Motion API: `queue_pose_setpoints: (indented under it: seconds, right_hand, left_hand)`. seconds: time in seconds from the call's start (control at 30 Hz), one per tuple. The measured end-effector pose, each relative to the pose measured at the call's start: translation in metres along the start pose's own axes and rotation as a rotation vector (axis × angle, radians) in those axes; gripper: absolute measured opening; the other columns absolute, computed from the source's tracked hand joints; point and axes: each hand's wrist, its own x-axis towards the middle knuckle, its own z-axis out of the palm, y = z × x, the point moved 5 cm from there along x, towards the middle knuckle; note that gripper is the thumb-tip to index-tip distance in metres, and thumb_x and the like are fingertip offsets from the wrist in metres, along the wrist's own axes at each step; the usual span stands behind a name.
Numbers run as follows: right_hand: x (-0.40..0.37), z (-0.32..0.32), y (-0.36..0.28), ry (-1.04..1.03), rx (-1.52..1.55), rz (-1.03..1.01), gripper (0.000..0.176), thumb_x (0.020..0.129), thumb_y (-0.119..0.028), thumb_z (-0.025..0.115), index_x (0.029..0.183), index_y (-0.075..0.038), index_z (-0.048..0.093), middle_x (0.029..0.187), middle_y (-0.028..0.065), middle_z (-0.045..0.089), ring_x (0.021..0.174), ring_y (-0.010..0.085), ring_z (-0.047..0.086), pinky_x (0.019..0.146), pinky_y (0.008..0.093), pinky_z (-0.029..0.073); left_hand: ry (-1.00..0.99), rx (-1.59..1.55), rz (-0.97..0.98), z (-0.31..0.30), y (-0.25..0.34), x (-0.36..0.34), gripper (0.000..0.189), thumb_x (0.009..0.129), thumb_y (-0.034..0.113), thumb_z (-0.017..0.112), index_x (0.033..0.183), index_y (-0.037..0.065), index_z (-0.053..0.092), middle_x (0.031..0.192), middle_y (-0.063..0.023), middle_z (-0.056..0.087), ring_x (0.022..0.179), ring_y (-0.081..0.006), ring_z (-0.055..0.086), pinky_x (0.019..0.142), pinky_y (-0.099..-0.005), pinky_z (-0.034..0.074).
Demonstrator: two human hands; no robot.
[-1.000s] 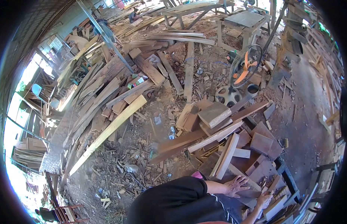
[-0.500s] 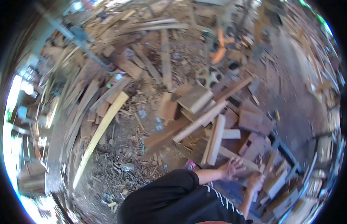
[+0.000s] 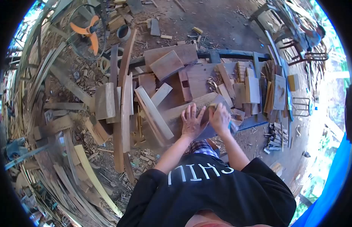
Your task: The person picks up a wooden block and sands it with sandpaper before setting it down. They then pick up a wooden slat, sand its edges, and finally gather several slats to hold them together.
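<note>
Brown wooden worktop (image 3: 200,77) largest of all, beneath and beyond the grip: one. Next in size, one fan (image 3: 92,29) with three orange blades, well left of the grip and farther out; then one yellowish plank (image 3: 93,173), left and nearer the body. Directly under the grip, one broad board (image 3: 174,113), apparently being worked on, with surface work judged under way; finished and remaining shares impossible to tell (fingers over much of one end). Left of the grip, two long pale strips (image 3: 157,113), side by side, plus one short pale piece (image 3: 161,94) just behind. Beyond, two flat brown blocks (image 3: 167,65), overlapping, and one notched block (image 3: 185,85). Smallest, two hands, close beside each other: left hand (image 3: 193,123) spread flat on the board, fingers apart; right hand (image 3: 220,118) with fingers bent and bunched, any held object too hidden to tell.
</note>
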Motion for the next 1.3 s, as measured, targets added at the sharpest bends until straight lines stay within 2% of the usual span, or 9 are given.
queue_pose_setpoints:
  seconds: [0.17,0.2,0.37,0.57,0.7,0.83,0.93,1.1,1.3]
  right_hand:
    - [0.098,-0.009,0.024,-0.041,-0.032,0.183,0.033,0.094,-0.034,0.059,0.102,-0.002,0.055,0.091,0.0191,0.065,0.086,0.0388,0.066,0.076,0.0522,0.050]
    - [0.086,-0.006,0.023,0.095,-0.011,0.117,0.035,0.094,-0.035,0.058,0.102,-0.001,0.055,0.090,0.0191,0.066,0.088,0.0386,0.067,0.077,0.0522,0.050]
    - [0.001,0.011,-0.008,-0.072,0.008,0.059,0.036,0.090,-0.036,0.062,0.106,-0.004,0.054,0.091,0.0188,0.063,0.084,0.0377,0.066,0.075,0.0519,0.048]
    - [0.087,-0.003,0.016,0.138,-0.017,0.136,0.027,0.091,-0.032,0.061,0.099,-0.006,0.054,0.089,0.0171,0.064,0.083,0.0363,0.066,0.076,0.0513,0.048]
    - [-0.006,0.014,-0.013,-0.126,0.036,0.104,0.041,0.087,-0.037,0.066,0.106,-0.003,0.055,0.096,0.0198,0.062,0.087,0.0407,0.065,0.077,0.0528,0.045]
    - [0.060,0.001,0.013,0.225,0.048,0.078,0.033,0.089,-0.034,0.064,0.099,-0.005,0.055,0.090,0.0197,0.064,0.080,0.0409,0.066,0.069,0.0536,0.049]
    - [0.093,-0.002,0.026,0.132,0.039,0.165,0.032,0.088,-0.032,0.065,0.098,-0.003,0.055,0.084,0.0170,0.063,0.080,0.0384,0.065,0.072,0.0524,0.049]
    - [0.002,0.007,-0.007,0.033,0.026,0.020,0.035,0.088,-0.035,0.064,0.100,-0.003,0.056,0.088,0.0185,0.065,0.080,0.0377,0.066,0.067,0.0498,0.052]
    - [0.107,-0.010,0.024,-0.070,-0.039,0.198,0.039,0.093,-0.038,0.061,0.107,-0.002,0.055,0.092,0.0219,0.068,0.086,0.0407,0.068,0.074,0.0517,0.053]
  left_hand:
    - [-0.007,0.057,-0.003,-0.004,0.003,0.000,0.073,0.091,0.053,0.057,0.153,0.023,0.035,0.152,-0.0225,0.029,0.140,-0.0409,0.026,0.112,-0.0590,0.018]
    - [-0.004,0.061,0.012,-0.005,0.002,0.000,0.073,0.091,0.053,0.057,0.153,0.023,0.035,0.152,-0.0225,0.029,0.140,-0.0409,0.026,0.112,-0.0590,0.018]
    - [0.007,0.039,0.004,0.003,0.000,-0.001,0.071,0.090,0.051,0.058,0.152,0.023,0.037,0.152,-0.0228,0.031,0.140,-0.0414,0.027,0.112,-0.0595,0.019]
    - [-0.025,0.070,0.005,-0.002,0.004,0.000,0.074,0.089,0.053,0.059,0.153,0.023,0.035,0.151,-0.0229,0.029,0.139,-0.0408,0.026,0.111,-0.0594,0.019]
    - [-0.026,0.061,0.030,-0.001,0.002,0.001,0.072,0.090,0.052,0.058,0.152,0.024,0.036,0.151,-0.0230,0.029,0.139,-0.0408,0.026,0.111,-0.0590,0.019]
    - [-0.038,0.063,0.022,-0.001,0.004,0.000,0.070,0.091,0.052,0.056,0.152,0.023,0.036,0.151,-0.0236,0.030,0.139,-0.0414,0.027,0.110,-0.0595,0.020]
    - [-0.026,0.073,0.016,-0.004,0.003,-0.001,0.071,0.092,0.053,0.055,0.152,0.022,0.036,0.150,-0.0242,0.031,0.139,-0.0424,0.027,0.110,-0.0608,0.021]
    - [-0.018,0.051,0.005,0.009,-0.003,-0.002,0.074,0.089,0.054,0.059,0.153,0.023,0.036,0.152,-0.0231,0.029,0.142,-0.0404,0.023,0.112,-0.0589,0.018]
    - [0.018,-0.047,-0.047,0.004,-0.001,-0.003,0.079,0.086,0.050,0.062,0.153,0.021,0.033,0.154,-0.0252,0.027,0.141,-0.0435,0.025,0.112,-0.0598,0.018]
